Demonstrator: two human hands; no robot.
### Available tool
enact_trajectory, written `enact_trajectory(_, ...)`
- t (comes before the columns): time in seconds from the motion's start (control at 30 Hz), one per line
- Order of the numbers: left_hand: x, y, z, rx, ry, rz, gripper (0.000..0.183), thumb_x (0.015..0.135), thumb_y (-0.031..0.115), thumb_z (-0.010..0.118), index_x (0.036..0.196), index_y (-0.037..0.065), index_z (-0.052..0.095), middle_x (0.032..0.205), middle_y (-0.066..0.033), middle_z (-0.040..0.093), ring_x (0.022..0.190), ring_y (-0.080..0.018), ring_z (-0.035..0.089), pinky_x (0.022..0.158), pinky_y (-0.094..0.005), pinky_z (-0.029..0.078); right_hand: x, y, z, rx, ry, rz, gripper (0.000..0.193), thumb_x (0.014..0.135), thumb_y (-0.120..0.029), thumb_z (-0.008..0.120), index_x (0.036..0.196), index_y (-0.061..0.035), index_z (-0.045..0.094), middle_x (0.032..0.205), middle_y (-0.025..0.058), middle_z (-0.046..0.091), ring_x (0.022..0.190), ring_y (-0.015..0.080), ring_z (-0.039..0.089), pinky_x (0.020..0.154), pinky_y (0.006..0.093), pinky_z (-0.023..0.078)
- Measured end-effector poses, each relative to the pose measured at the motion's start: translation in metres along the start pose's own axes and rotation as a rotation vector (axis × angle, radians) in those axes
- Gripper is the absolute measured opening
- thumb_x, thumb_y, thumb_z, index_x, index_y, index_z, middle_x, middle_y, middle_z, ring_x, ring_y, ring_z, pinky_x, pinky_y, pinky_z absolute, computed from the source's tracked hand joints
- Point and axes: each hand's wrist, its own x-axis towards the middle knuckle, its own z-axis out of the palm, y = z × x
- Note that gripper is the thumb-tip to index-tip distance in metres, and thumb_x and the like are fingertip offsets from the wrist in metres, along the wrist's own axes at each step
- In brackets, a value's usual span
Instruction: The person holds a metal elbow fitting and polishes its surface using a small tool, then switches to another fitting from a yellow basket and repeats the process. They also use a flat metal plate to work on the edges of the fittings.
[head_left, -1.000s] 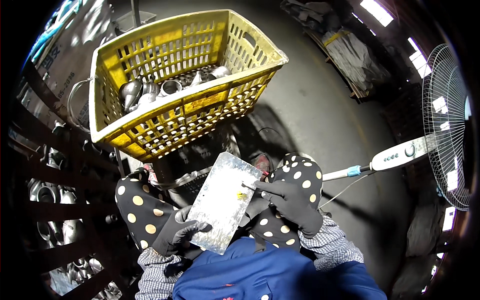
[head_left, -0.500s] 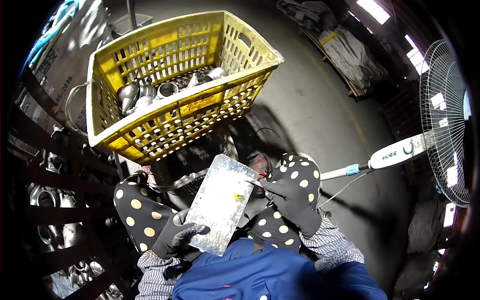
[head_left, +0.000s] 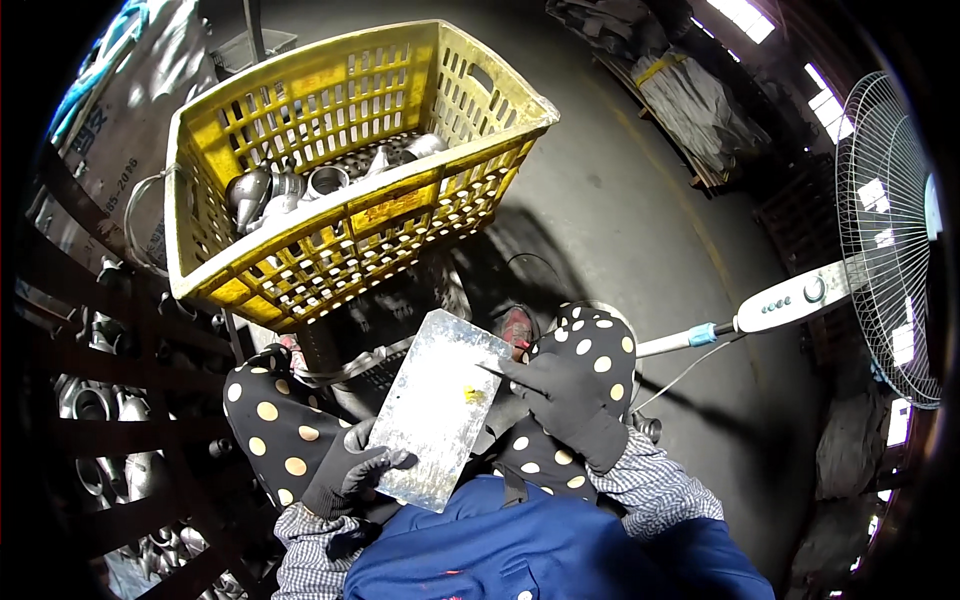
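A flat, scuffed grey rectangular plate [head_left: 430,420] with a small yellow patch lies tilted over my lap. My left hand [head_left: 350,468], in a dark glove, grips its lower left edge, thumb on top of the face. My right hand [head_left: 562,396], also in a dark glove, is at the plate's upper right edge. Its fingers are drawn together, with a thin dark tip reaching onto the plate. Whether that tip is a fingertip or a slim tool I cannot make out.
A yellow plastic crate [head_left: 360,210] holding several metal pipe-like castings stands ahead. More castings [head_left: 120,460] show behind dark bars at left. A standing fan [head_left: 890,240] is at right, its cable on the floor. Wrapped stacks [head_left: 700,110] sit at far right.
My right hand has shifted slightly left, its fingertips reaching further onto the plate. The left hand and the plate stay nearly in place. The whole view has shifted a little.
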Motion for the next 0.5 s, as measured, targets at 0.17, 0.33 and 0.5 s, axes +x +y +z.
enact_trajectory(0.17,0.000,0.000,0.001,-0.011,-0.010,0.002,0.040,0.084,0.009,0.068,0.118,-0.006,0.052,0.099,-0.0057,0.065,0.085,-0.0077,0.060,0.075,-0.0222,0.049,-0.003,0.011,-0.005,-0.047,-0.071,-0.003,0.032,0.076,-0.009,0.063,0.107,-0.0130,0.068,0.071,0.0070,0.057,0.067,0.0231,0.056,0.058,0.0349,0.044)
enact_trajectory(0.33,0.001,0.005,0.005,-0.007,-0.017,-0.014,0.039,0.084,0.008,0.067,0.117,-0.006,0.052,0.100,-0.0062,0.065,0.085,-0.0086,0.061,0.076,-0.0225,0.049,0.002,0.002,-0.002,-0.057,-0.048,-0.014,0.035,0.075,-0.006,0.061,0.108,-0.0133,0.068,0.071,0.0076,0.057,0.063,0.0233,0.056,0.057,0.0343,0.044)
enact_trajectory(0.5,0.005,-0.011,-0.008,-0.074,-0.004,-0.014,0.039,0.084,0.008,0.067,0.117,-0.006,0.051,0.099,-0.0066,0.065,0.086,-0.0086,0.061,0.076,-0.0222,0.049,-0.001,0.018,-0.003,-0.037,-0.057,-0.005,0.034,0.076,-0.009,0.061,0.107,-0.0171,0.069,0.072,0.0062,0.056,0.065,0.0224,0.057,0.057,0.0341,0.044)
